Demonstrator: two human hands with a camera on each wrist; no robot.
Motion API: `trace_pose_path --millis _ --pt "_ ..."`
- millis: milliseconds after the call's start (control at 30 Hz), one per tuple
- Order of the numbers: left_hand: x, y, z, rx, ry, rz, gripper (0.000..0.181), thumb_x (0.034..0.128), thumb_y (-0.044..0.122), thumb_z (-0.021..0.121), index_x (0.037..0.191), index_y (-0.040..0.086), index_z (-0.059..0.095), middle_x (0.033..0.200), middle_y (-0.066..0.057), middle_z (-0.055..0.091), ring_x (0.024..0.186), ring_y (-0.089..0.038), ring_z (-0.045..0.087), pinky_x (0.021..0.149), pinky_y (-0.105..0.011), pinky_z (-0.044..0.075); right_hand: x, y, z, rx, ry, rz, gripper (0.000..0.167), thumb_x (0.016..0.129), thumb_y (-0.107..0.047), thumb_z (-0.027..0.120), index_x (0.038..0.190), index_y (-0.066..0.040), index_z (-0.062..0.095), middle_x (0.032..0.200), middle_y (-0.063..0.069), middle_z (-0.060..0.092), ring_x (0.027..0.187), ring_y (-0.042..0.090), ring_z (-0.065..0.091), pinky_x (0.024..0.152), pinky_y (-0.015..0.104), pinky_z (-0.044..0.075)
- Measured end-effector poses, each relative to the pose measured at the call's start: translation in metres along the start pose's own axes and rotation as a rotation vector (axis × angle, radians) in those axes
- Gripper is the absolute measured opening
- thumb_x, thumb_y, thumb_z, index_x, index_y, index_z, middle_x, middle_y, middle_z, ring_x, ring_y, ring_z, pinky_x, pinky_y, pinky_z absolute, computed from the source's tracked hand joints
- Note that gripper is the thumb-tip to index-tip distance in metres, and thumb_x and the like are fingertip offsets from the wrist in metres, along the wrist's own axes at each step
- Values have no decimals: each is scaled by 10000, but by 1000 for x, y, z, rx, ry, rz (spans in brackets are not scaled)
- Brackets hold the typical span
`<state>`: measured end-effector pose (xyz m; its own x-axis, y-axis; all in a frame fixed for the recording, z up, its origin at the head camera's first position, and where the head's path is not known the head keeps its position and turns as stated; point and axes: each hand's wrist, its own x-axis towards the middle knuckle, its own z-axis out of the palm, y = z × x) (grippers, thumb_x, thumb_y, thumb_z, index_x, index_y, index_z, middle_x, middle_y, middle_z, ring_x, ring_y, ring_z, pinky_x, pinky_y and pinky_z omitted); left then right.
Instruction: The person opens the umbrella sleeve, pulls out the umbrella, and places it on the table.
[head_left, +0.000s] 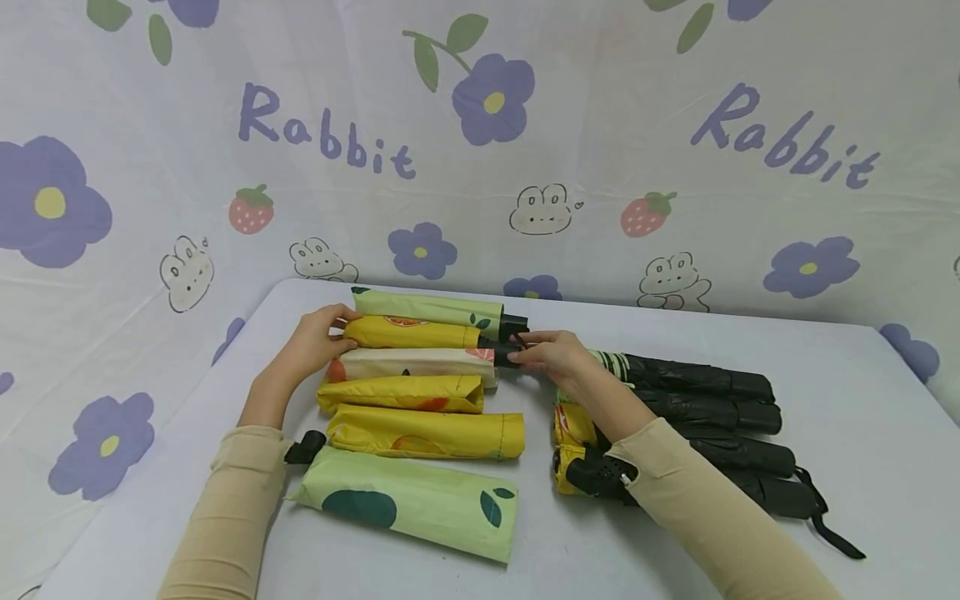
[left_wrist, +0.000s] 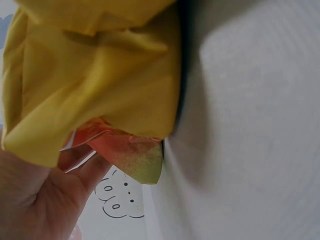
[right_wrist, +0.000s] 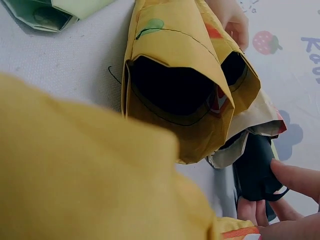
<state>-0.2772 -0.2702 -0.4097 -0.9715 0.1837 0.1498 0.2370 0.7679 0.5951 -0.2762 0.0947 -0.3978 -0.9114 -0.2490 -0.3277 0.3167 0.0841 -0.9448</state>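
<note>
In the head view, my left hand [head_left: 318,333] grips the left end of a folded umbrella in a yellow sleeve [head_left: 412,332], thumb and forefinger on either side. My right hand [head_left: 553,357] pinches the black umbrella handle [right_wrist: 255,167] near that sleeve's right end. Behind it lies an umbrella in a light green sleeve [head_left: 427,307]. A cream sleeve [head_left: 408,365] lies just in front. Nearer are two yellow sleeves [head_left: 405,393], their mouths open and dark inside in the right wrist view. The left wrist view shows yellow fabric close up, with the fingers beyond.
A wide light green sleeve [head_left: 420,504] lies at the table's front, with a black object [head_left: 306,448] by its left end, beside the left sleeve. Several folded black umbrellas [head_left: 750,454] lie to the right, partly under the right forearm, one with a strap [head_left: 832,529]. A printed cloth [head_left: 585,125] hangs behind.
</note>
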Motion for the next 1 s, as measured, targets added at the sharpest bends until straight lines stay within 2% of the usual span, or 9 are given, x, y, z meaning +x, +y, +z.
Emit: trace_pose_path --millis 233,367,567,700,833,1000 --pt "2 -1 3 4 -8 7 440 887 -2 671 1304 -28 532 1311 -252 541 1215 -427 536 993 -496 503 5 2 1 28 27 9 575 931 -1 610 1456 54 381 1491 169 457 1346 303 479 1116 379 421" --pt "3 -1 4 5 -8 11 451 889 2 671 1315 -26 525 1309 -247 545 1210 -422 540 990 -496 505 5 1 2 31 28 -12 523 955 -17 577 1438 75 398 1505 186 416 1362 298 450 1121 389 413" --pt "5 0 6 22 -2 1 445 901 28 666 1321 -8 523 1316 -236 556 1210 -419 548 985 -516 501 7 0 4 -8 28 -41 503 970 -5 544 1440 84 387 1492 201 443 1375 315 444 1119 403 411" --pt "6 1 7 28 3 -9 442 906 30 660 1324 -6 521 1314 -238 558 1201 -417 553 984 -515 500 7 0 2 -60 10 -46 549 944 2 585 1452 59 385 1493 170 456 1375 294 445 1124 399 400" --pt "6 3 8 21 6 -16 441 905 22 657 1322 -17 520 1306 -242 559 1196 -411 556 986 -506 504 7 1 0 -120 6 -48 525 917 -26 638 1417 3 479 1532 156 402 1343 278 462 1126 386 390" --pt "6 4 8 11 10 -27 460 898 15 661 1333 -18 516 1320 -241 551 1210 -410 547 989 -505 504 8 1 0 -118 37 -58 443 913 -87 669 1344 -39 579 1511 163 405 1277 263 500 1116 392 406"
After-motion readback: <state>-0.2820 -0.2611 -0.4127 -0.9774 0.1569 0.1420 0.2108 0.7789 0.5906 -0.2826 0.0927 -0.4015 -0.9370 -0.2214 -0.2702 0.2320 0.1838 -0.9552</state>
